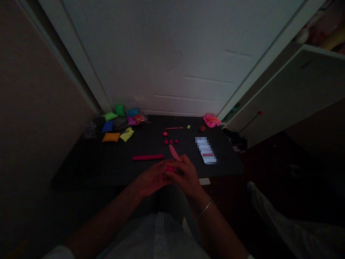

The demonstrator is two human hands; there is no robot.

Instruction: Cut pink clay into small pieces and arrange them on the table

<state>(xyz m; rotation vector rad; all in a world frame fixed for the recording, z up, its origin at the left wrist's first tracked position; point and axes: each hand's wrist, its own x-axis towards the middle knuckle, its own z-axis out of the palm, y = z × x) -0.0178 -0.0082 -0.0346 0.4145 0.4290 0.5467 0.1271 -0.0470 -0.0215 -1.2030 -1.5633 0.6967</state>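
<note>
Before me, above my lap, both hands meet at the table's near edge. My left hand (153,178) holds a small lump of bright pink clay (169,168) in its curled fingers. In my right hand (187,176) is a pink plastic clay knife (174,153), its flat blade pointing up and away. The thumb and fingers of that hand also touch the clay lump, hiding part of it. Just beyond the blade lie small deep-pink clay balls (170,142). A deep-pink clay roll (148,157) rests left of the hands.
On the dark table (118,172) are several coloured clay packets (111,137) at the left. A small red flower-like piece (165,133), a thin pink stick (174,128), a reddish ball (202,128), a pink ruffled item (212,121) and a lit phone (206,150) lie farther right.
</note>
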